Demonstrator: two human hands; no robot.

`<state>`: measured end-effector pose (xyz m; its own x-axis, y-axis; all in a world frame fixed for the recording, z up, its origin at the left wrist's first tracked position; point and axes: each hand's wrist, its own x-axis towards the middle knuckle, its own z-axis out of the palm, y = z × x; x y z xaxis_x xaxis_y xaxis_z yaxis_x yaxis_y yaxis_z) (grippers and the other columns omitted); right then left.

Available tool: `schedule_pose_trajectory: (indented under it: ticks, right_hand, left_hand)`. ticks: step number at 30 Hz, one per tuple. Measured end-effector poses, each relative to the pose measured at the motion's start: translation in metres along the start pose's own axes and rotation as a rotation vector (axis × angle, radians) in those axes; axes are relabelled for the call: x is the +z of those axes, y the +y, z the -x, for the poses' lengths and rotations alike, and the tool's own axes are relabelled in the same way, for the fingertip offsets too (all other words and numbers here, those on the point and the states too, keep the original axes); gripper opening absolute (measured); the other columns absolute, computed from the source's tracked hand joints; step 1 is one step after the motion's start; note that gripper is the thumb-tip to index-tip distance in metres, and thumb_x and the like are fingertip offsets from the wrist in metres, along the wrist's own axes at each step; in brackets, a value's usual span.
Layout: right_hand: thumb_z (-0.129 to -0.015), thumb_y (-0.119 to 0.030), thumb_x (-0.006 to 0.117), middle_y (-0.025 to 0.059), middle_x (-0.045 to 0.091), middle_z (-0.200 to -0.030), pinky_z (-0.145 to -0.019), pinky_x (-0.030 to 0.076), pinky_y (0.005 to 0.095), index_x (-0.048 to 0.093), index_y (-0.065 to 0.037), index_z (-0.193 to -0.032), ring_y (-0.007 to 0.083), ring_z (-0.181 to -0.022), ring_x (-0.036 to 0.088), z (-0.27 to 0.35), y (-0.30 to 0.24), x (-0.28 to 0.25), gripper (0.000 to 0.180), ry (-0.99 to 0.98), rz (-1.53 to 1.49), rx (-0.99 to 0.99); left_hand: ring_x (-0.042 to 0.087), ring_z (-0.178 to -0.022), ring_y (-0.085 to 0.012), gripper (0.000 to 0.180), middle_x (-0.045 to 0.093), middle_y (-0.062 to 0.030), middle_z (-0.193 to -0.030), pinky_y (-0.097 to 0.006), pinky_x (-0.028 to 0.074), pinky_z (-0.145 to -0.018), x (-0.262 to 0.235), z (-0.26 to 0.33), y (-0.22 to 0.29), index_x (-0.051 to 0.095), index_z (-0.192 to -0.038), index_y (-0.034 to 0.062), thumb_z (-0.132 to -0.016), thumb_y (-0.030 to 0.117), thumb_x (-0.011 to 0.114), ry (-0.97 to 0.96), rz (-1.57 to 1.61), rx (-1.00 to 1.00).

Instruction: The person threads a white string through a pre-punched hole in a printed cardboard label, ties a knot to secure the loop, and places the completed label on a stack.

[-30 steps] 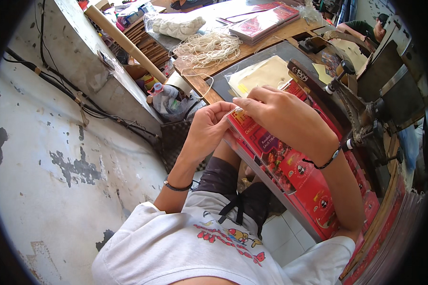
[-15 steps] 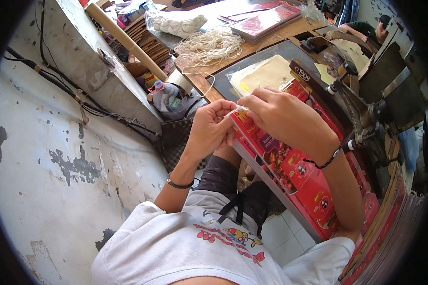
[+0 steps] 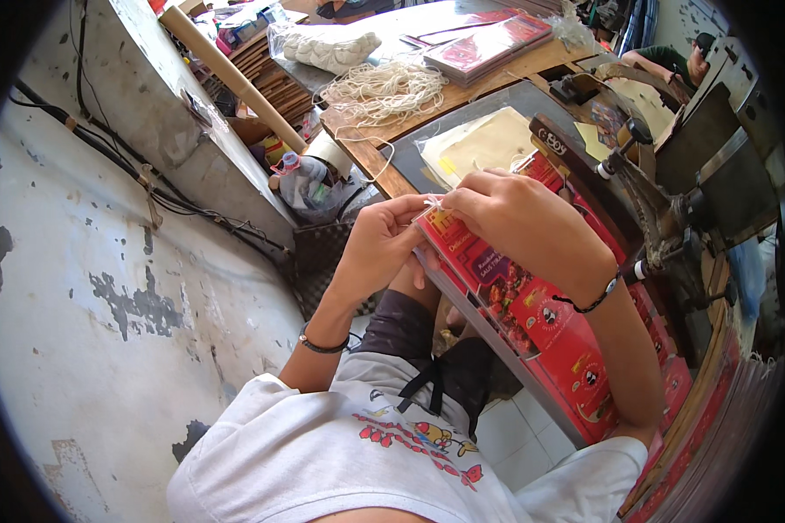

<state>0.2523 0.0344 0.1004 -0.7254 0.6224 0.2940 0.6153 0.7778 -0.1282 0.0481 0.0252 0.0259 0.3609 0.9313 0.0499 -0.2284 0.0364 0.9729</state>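
Observation:
A stack of flat red printed sheets [image 3: 545, 336], possibly flattened bags or boxes, lies slanting in front of me with its corner pointing away. At that far corner a small piece of white string [image 3: 433, 201] shows between my fingertips. My left hand [image 3: 382, 242] is closed, thumb and forefinger pinching the string at the left side of the corner. From the right, my right hand [image 3: 528, 222] reaches over the stack, its fingers pinched on the string too; its fingertips are partly hidden. My right forearm rests across the sheets.
A tangle of white string [image 3: 388, 91] lies on the wooden table [image 3: 384, 135] ahead, near a wrapped red stack [image 3: 488, 48]. Cream sheets [image 3: 480, 139] are beyond my hands. A metal machine [image 3: 680, 205] stands at right, a peeling wall [image 3: 105, 305] at left. Another person [image 3: 672, 63] sits far right.
My hands have shifted slightly at the corner, the left a little left and lower. A white loop or knot of string shows more plainly between the fingertips.

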Motion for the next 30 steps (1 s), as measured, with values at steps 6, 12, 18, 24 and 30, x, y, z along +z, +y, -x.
schedule_pose_trajectory:
  ticks: [6,12,18,24,30]
  right_hand:
    - [-0.086,-0.005,0.063,0.0129,0.064,-0.09,-0.075,0.057,0.0367,0.065,-0.001,-0.101,0.0301,-0.082,0.069,0.001,0.002,0.0,0.015,0.085,0.011,-0.055]
    - [-0.085,-0.005,0.06,0.0159,0.066,-0.093,-0.079,0.057,0.038,0.064,0.002,-0.095,0.032,-0.094,0.069,0.0,-0.002,-0.008,0.013,0.001,0.022,0.024]
    - [-0.09,-0.009,0.063,0.0135,0.069,-0.095,-0.082,0.055,0.0386,0.067,-0.002,-0.103,0.0318,-0.089,0.068,0.007,0.013,-0.013,0.015,-0.077,-0.036,0.082]
    - [-0.091,-0.014,0.064,0.0169,0.07,-0.095,-0.087,0.053,0.0409,0.071,0.001,-0.097,0.0342,-0.093,0.067,0.009,0.016,-0.017,0.017,-0.218,-0.057,0.168]
    - [-0.09,-0.015,0.064,0.0159,0.071,-0.094,-0.086,0.052,0.0416,0.072,0.0,-0.095,0.0333,-0.092,0.067,0.026,0.035,-0.02,0.018,-0.122,-0.013,0.135]
  left_hand:
    - [0.064,-0.052,-0.0132,0.023,0.066,-0.0103,-0.072,-0.024,0.05,-0.036,0.001,-0.002,-0.007,0.061,-0.11,-0.0071,-0.102,0.014,0.057,0.037,-0.017,0.018]
    - [0.061,-0.047,-0.0096,0.014,0.067,-0.0087,-0.072,-0.022,0.043,-0.035,0.002,0.0,-0.009,0.062,-0.105,-0.0051,-0.099,0.007,0.057,0.209,-0.158,0.086]
    - [0.062,-0.051,-0.0128,0.008,0.064,-0.0093,-0.074,-0.023,0.041,-0.034,-0.023,-0.005,-0.014,0.056,-0.097,0.0004,-0.1,0.007,0.052,0.373,-0.098,0.219]
    - [0.067,-0.08,-0.021,0.007,0.064,-0.0133,-0.087,-0.032,0.058,-0.062,-0.035,-0.015,-0.015,0.05,-0.098,0.0041,-0.1,0.009,0.046,0.501,0.261,0.411]
    - [0.037,-0.052,-0.001,0.013,0.048,0.0026,-0.072,-0.017,0.028,-0.047,-0.065,-0.005,0.002,0.056,-0.096,0.0069,-0.1,0.014,0.046,0.352,0.317,0.489]
